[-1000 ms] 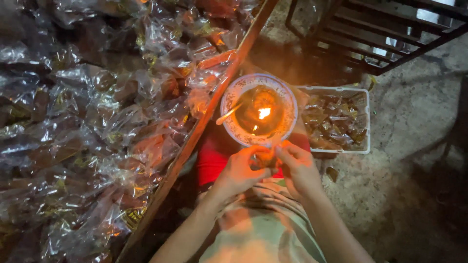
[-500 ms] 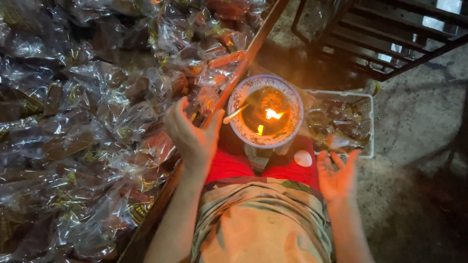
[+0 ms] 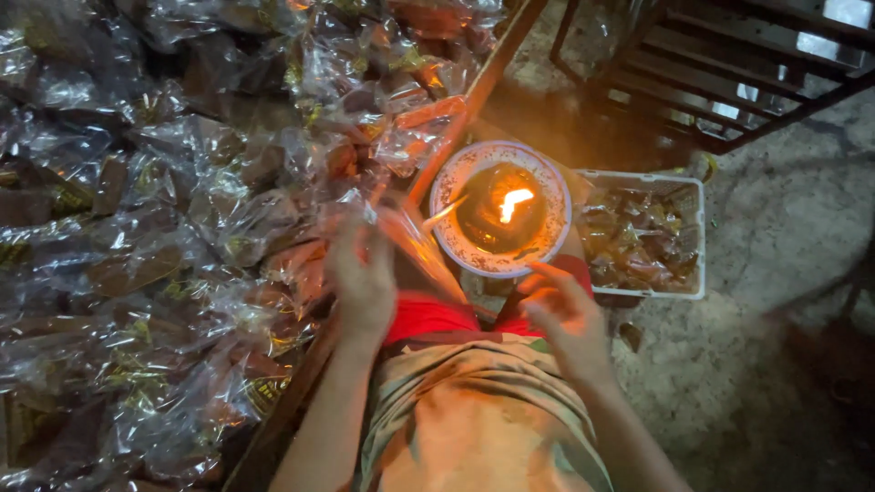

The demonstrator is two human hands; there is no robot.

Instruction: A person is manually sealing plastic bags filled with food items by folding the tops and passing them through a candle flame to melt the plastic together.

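1. Red cloth [image 3: 428, 317] lay across the person's lap, nearest the camera, between the two hands.
2. Left hand [image 3: 362, 278], blurred, held a clear plastic wrapper [image 3: 421, 244] by the wooden edge of the table [image 3: 301, 383].
3. Right hand [image 3: 562, 310] hovered loosely curled; whether it held anything could not be told.
4. Beyond stood a round patterned bowl [image 3: 500, 208] with a small flame [image 3: 513, 202].
5. Right of it sat a white plastic basket [image 3: 645, 234] of wrapped sweets.
6. Heaped cellophane-wrapped brown sweets [image 3: 182, 200] covered the table.
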